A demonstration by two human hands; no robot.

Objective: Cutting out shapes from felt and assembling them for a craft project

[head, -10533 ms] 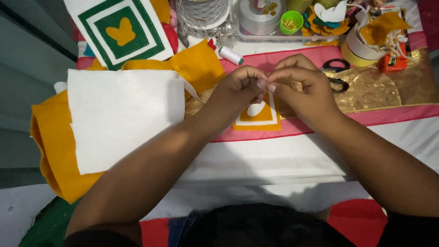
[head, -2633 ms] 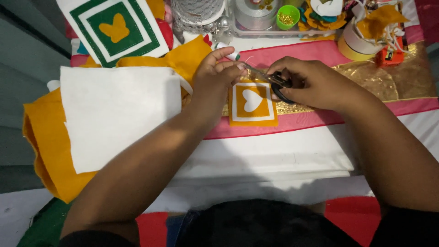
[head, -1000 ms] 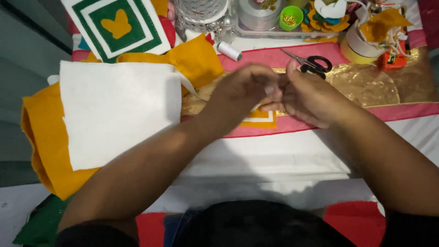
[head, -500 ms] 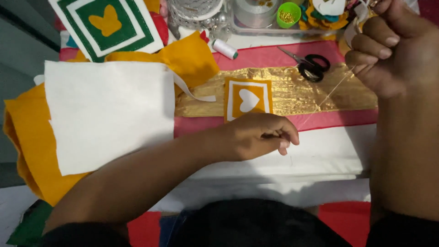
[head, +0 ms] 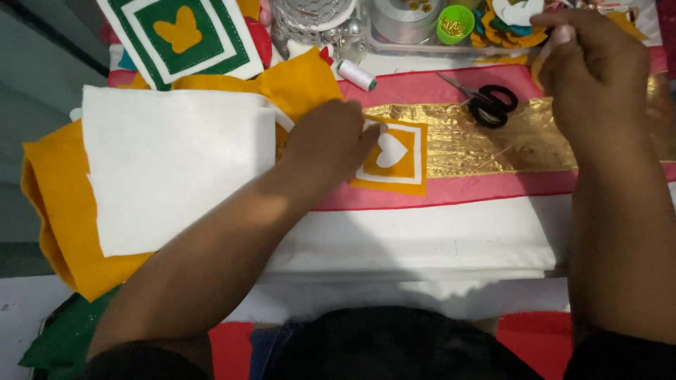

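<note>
Felt square (head: 392, 155), yellow with white heart: on gold band (head: 493, 141), its left edge under left hand (head: 331, 144) fingertips (pressing flat, fingers curled). Right hand (head: 591, 67) raised apart, pinched closed (contents unclear). Scissors (head: 486, 104) nearby; bare white cloth (head: 436, 236) below.

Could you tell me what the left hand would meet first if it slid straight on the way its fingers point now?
The left hand points rightwards, its fingertips already on the orange felt square. Going on, it would probably cross the white heart first, then the gold fabric strip. The scissors lie slightly above that line.
</note>
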